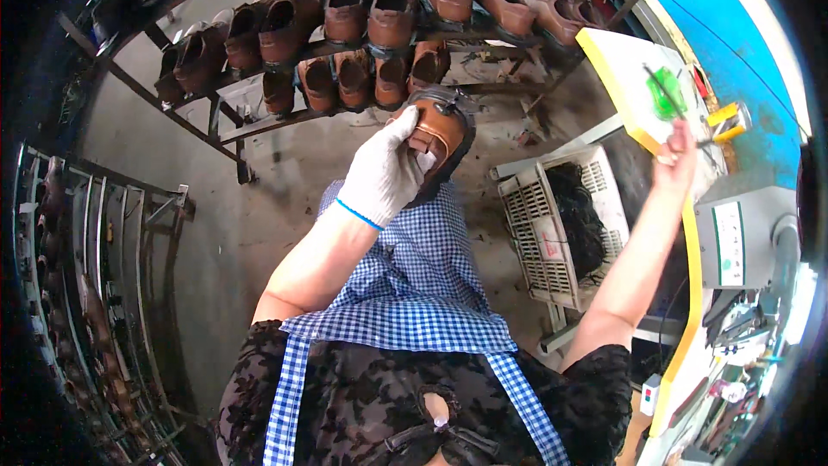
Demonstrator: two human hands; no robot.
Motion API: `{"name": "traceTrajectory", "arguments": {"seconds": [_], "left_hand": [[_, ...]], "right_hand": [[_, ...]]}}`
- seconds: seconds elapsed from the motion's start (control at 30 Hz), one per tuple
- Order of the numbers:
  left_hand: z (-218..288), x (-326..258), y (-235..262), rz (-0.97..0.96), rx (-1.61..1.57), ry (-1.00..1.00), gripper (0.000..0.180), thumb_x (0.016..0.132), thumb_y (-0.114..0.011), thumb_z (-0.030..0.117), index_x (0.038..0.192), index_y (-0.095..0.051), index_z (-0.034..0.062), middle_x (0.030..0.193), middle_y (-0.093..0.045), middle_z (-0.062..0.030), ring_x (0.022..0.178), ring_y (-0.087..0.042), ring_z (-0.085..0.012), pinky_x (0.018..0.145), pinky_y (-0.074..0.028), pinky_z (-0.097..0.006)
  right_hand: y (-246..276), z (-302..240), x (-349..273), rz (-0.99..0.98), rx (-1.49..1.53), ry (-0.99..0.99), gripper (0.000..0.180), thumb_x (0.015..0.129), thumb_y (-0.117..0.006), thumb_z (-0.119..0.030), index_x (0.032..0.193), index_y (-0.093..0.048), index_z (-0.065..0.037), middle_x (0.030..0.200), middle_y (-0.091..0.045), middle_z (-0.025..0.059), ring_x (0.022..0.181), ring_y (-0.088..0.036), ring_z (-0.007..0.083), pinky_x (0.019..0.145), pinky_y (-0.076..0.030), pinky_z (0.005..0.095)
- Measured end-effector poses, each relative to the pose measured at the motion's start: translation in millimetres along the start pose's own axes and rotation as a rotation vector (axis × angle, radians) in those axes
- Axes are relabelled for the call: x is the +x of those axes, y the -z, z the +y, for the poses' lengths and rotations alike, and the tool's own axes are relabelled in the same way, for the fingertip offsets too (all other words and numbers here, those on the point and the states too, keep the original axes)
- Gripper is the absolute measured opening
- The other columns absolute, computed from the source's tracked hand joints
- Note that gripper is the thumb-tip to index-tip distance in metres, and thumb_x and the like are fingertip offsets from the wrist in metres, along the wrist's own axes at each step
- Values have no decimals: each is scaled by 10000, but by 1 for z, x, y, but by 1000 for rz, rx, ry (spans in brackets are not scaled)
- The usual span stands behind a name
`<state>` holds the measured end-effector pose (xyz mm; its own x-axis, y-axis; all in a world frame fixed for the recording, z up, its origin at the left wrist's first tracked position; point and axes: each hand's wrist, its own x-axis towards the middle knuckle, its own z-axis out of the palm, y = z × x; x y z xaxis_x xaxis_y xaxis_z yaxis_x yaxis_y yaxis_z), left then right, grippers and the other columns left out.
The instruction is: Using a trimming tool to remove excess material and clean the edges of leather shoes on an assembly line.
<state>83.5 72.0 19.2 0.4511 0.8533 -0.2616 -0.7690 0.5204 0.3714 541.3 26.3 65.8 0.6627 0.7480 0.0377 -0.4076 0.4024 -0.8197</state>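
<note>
Left hand (379, 171) clasped the brown shoe (447, 128) — likely light, semi-stiff, best gripped by its sides — right hand (675, 154) pinched a dark stick (667, 91).

A white slatted crate (526, 246) held a black tangle (573, 216). A metal rack (90, 233) stood far left, a grey machine (759, 243) far right.

A dark metal rack (207, 134) stood on the gray floor (224, 250). On its top shelf (492, 36) sat a row of brown shoes (347, 9), and on its low shelf (504, 88) sat more brown shoes (354, 82). On the left, another metal rack (90, 242) held brown things (56, 207), too blurry to name. A white table (617, 60) with a yellow edge had a green thing (664, 102) on it. A pale plastic crate (611, 183) held a black heap (573, 216).
</note>
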Motion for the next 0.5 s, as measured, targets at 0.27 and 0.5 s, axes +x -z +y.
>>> {"name": "traceTrajectory", "arguments": {"seconds": [0.27, 0.5], "left_hand": [[-2, -10, 0, 224, 53, -27, 150, 954, -510, 198, 980, -570, 63, 759, -554, 14, 601, -534, -75, 525, -530, -211], [-13, -8, 22, 261, 52, 16, 154, 953, -515, 183, 984, -588, 50, 839, -609, -17, 653, -565, -94, 556, -539, -226]], "right_hand": [[-97, 129, -114, -309, -46, -405, 178, 900, -602, -187, 994, -629, -38, 822, -641, 57, 438, -391, 17, 345, -254, 155], [-117, 155, -138, -402, -358, -153, 131, 895, -609, -139, 969, -653, -41, 841, -666, 79, 443, -421, 24, 394, -299, 173]]}}
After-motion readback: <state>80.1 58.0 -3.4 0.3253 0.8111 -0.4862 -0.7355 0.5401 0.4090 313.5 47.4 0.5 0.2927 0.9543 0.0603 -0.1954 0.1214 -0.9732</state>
